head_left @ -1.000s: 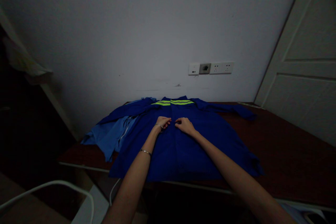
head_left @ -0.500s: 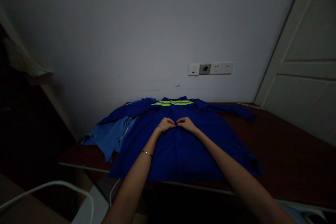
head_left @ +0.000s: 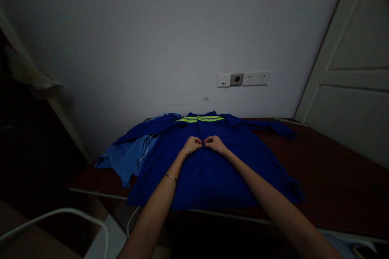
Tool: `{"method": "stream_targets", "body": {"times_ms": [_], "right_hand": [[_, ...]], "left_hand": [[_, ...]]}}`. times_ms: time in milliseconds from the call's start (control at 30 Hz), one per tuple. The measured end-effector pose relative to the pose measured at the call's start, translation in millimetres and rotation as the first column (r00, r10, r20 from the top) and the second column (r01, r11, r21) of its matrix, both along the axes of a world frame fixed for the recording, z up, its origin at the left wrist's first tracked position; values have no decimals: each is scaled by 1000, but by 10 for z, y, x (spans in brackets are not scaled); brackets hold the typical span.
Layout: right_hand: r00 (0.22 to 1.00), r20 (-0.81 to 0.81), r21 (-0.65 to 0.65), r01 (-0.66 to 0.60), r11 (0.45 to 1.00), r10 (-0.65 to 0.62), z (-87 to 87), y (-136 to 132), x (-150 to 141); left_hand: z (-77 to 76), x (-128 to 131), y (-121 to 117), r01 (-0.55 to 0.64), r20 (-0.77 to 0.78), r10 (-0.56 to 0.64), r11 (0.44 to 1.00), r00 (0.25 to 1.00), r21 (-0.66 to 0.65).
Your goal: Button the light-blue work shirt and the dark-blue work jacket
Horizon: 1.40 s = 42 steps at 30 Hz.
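Observation:
A dark blue work jacket (head_left: 243,170) with yellow-green and grey stripes across its chest lies spread on the table, collar towards the wall. At the middle of its front opening, my left hand (head_left: 193,144) is closed in a pinch on the cloth edge. My right hand (head_left: 214,143) pinches the other side of the front, its fingertips almost meeting those of the left. Whatever fastening sits between the fingertips is too small to make out. Partly under the jacket's left-hand sleeve lies a light blue garment (head_left: 126,156).
The dark red table (head_left: 331,174) stands against a pale wall with a row of sockets (head_left: 243,79). A panelled door (head_left: 352,101) is on the right. A white cable (head_left: 69,211) loops at lower left, below the table's front edge.
Both hands stay at the same spot on the jacket front; their fingertips have shifted only slightly. The jacket lies as before.

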State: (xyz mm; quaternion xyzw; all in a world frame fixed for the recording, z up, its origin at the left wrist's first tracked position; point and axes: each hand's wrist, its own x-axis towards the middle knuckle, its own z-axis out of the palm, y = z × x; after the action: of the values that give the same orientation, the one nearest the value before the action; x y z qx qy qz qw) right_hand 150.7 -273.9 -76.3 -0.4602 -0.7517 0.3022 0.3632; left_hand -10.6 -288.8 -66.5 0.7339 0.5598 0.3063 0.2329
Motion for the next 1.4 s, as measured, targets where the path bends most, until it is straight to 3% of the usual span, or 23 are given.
{"method": "stream_targets", "body": {"times_ms": [800,1033,1400], "right_hand": [[1000,21,-2,-10,1000,10,-14,-2,-4],[1000,0,-1,-1,1000,1,-42,20,-2],[999,35,33,14,999,-15,-16,-11,-8]], "left_hand": [[-27,-19,17,22,-73,-19,999,997,46],[-25,-10,2,63,-144,-40,985,989,160],[-57,78,-22,-18,-143,45,983,989,184]]}}
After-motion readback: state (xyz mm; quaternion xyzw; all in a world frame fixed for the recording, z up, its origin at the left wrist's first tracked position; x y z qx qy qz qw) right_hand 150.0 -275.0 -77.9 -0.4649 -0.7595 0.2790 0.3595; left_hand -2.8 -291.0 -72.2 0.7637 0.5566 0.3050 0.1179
